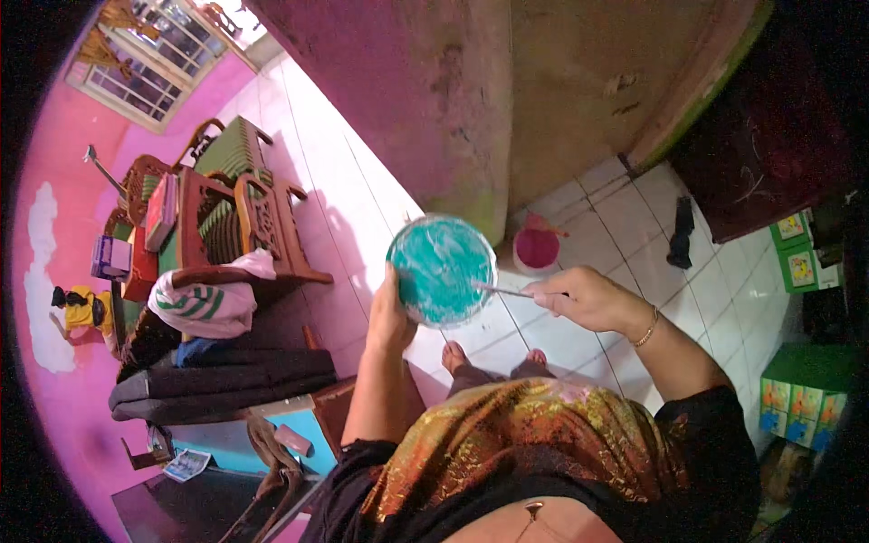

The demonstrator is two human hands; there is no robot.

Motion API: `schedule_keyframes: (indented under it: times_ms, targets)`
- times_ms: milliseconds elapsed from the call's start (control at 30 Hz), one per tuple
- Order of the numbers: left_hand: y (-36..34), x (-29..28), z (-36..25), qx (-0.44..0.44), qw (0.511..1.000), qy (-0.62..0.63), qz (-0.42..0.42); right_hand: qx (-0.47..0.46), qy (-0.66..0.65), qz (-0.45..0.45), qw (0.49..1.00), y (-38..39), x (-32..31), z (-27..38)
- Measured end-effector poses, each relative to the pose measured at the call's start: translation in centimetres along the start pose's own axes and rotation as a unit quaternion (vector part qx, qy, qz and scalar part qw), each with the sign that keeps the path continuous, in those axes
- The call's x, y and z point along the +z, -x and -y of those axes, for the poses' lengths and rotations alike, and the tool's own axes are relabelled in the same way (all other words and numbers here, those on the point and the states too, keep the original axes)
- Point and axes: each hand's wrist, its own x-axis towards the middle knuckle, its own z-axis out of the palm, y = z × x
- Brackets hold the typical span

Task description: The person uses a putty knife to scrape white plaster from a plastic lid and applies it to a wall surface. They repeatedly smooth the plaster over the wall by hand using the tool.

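Observation:
My left hand (389, 317) grips the near left edge of a round teal dish (444, 271) with a pale rim; I cannot tell whether it is a lid or a shallow tub. White streaks are smeared over its teal face. My right hand (588, 300) is closed around a thin grey stick-like tool (511, 290). The tool points left, and its tip lies over the dish's right edge, seemingly touching it. Its exact kind is too small to make out. Both hands are held in front of my body, above the tiled floor.
A white bucket with magenta contents (537, 249) stands on the tiles beyond the dish, near the wall corner (505, 199). Carved wooden chairs (240, 213), a draped towel (204, 303) and a dark cushion (226, 380) fill the left. Green boxes (797, 262) and a dark cloth (681, 233) lie right.

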Motion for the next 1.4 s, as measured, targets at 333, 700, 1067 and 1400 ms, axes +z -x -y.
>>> schedule_keyframes:
  times_ms: [333, 700, 1067, 1400]
  targets:
    - [1.0, -5.7, 2.0, -0.079, 0.993, 0.063, -0.063, -0.284, 0.092, -0.487, 0.821, -11.6, -0.3, 3.1]
    - [0.9, -9.7, 1.9, -0.187, 0.967, -0.006, -0.173, -0.256, 0.207, -0.597, 0.732, -20.8, -0.1, 2.7]
    - [-0.1, -10.7, 2.1, -0.219, 0.975, -0.008, -0.027, -0.196, 0.180, -0.528, 0.806, -15.9, 3.9, -3.5]
    - [-0.3, -11.0, 2.9, -0.250, 0.966, -0.001, -0.071, -0.253, 0.225, -0.584, 0.738, -21.0, 0.8, 3.0]
